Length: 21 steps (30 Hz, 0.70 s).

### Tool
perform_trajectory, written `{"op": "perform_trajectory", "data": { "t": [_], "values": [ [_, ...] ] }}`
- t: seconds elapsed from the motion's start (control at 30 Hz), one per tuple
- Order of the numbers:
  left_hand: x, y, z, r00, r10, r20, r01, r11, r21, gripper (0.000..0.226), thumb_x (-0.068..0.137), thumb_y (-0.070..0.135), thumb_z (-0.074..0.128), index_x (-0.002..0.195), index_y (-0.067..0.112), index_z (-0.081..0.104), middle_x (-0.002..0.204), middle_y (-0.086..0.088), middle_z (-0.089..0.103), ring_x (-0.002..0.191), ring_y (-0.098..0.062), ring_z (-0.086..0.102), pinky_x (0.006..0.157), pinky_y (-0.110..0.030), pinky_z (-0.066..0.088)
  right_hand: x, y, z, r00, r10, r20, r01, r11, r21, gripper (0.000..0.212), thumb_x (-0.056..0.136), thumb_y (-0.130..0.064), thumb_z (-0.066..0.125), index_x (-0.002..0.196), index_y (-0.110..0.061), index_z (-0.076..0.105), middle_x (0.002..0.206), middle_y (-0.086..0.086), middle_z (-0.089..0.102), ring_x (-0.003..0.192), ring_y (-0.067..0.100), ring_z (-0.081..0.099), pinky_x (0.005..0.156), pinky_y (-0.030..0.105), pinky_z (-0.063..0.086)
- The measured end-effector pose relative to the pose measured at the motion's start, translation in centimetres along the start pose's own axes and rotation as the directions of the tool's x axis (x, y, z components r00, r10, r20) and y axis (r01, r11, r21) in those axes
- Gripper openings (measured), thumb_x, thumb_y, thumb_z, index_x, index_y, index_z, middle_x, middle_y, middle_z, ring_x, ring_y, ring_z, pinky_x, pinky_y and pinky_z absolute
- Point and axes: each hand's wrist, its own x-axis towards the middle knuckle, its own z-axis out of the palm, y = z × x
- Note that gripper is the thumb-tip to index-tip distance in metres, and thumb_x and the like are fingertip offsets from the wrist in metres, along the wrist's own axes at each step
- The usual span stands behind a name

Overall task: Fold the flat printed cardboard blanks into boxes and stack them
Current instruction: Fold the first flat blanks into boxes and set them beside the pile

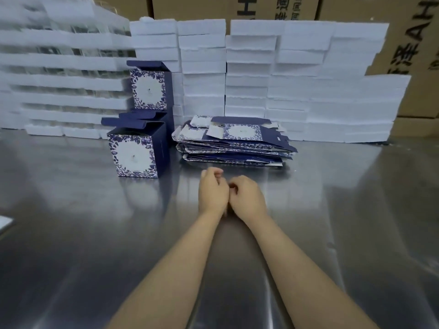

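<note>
A pile of flat blue-and-white printed blanks (234,144) lies on the steel table (71,222), just beyond my hands. To its left stand folded boxes with open lids: one box (136,151) in front, and behind it a second box (150,90) stacked on another that is mostly hidden. My left hand (212,192) and my right hand (247,197) rest side by side on the table, touching each other. Both have curled fingers and hold nothing.
Stacks of white foam trays (308,91) form a wall along the back of the table. Brown shipping cartons (415,39) stand behind them. A white sheet corner (4,222) shows at the left edge.
</note>
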Motion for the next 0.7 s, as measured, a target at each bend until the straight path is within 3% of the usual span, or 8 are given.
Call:
{"op": "perform_trajectory", "data": {
  "t": [0.1, 0.23, 0.37, 0.47, 0.6, 0.7],
  "values": [
    [-0.4, -0.2, -0.7, 1.0, 0.025, -0.018, -0.025, 1.0, -0.014, 0.023, 0.089, -0.001, 0.047, 0.098, 0.013, 0.062, 0.105, 0.0, 0.051, 0.08, -0.007, 0.048, 0.073, -0.011, 0.032, 0.9, 0.7, -0.3, 0.993, 0.061, -0.102, -0.059, 0.998, 0.023, 0.03, 0.089, -0.011, 0.049, 0.115, -0.012, 0.064, 0.119, 0.006, 0.059, 0.11, 0.023, 0.055, 0.086, 0.037, 0.048],
    [-1.9, -0.8, -1.3, 0.998, 0.059, 0.028, -0.058, 0.998, -0.04, 0.028, 0.087, -0.004, 0.047, 0.087, 0.021, 0.061, 0.095, 0.007, 0.052, 0.078, -0.001, 0.051, 0.078, -0.022, 0.043, 3.1, 1.8, -0.5, 0.982, 0.076, -0.171, -0.085, 0.995, -0.044, 0.046, 0.088, -0.001, 0.046, 0.133, -0.004, 0.05, 0.133, 0.009, 0.046, 0.124, 0.027, 0.042, 0.098, 0.038, 0.04],
    [-1.4, -0.4, -0.9, 0.996, 0.052, 0.071, -0.051, 0.999, -0.007, 0.032, 0.088, 0.0, 0.048, 0.076, 0.028, 0.059, 0.094, 0.006, 0.057, 0.079, -0.012, 0.059, 0.08, -0.032, 0.049, 4.7, 2.6, 0.6, 0.997, 0.044, -0.065, -0.054, 0.985, -0.165, 0.058, 0.087, -0.002, 0.045, 0.144, -0.003, 0.034, 0.148, 0.01, 0.031, 0.136, 0.028, 0.029, 0.105, 0.037, 0.034],
    [-0.8, 0.2, -0.6, 0.995, 0.015, 0.103, -0.021, 0.998, 0.053, 0.034, 0.089, 0.004, 0.048, 0.071, 0.033, 0.055, 0.094, 0.008, 0.056, 0.083, -0.021, 0.065, 0.083, -0.041, 0.052, 6.1, 3.5, 1.0, 0.991, 0.012, -0.135, -0.043, 0.973, -0.228, 0.064, 0.086, -0.004, 0.047, 0.148, -0.005, 0.029, 0.156, 0.011, 0.022, 0.144, 0.026, 0.018, 0.112, 0.037, 0.025],
    [-0.6, -0.1, 0.1, 0.993, 0.034, 0.114, -0.055, 0.982, 0.181, 0.029, 0.09, 0.012, 0.049, 0.073, 0.034, 0.055, 0.094, 0.013, 0.057, 0.08, -0.011, 0.06, 0.078, -0.033, 0.05, 8.1, 5.1, 0.6, 0.98, 0.072, -0.187, -0.104, 0.98, -0.169, 0.068, 0.089, 0.0, 0.043, 0.151, -0.002, 0.018, 0.16, 0.01, 0.009, 0.149, 0.023, 0.003, 0.119, 0.03, 0.013],
    [-0.4, -0.1, 0.5, 0.986, 0.069, 0.153, -0.098, 0.976, 0.194, 0.027, 0.089, 0.01, 0.049, 0.076, 0.032, 0.056, 0.095, 0.012, 0.055, 0.079, -0.012, 0.057, 0.076, -0.031, 0.048, 9.3, 5.8, 0.6, 0.975, 0.03, -0.221, -0.079, 0.973, -0.217, 0.071, 0.087, 0.0, 0.044, 0.152, -0.002, 0.015, 0.161, 0.011, 0.003, 0.149, 0.024, -0.004, 0.121, 0.032, 0.007]
  ]
}}
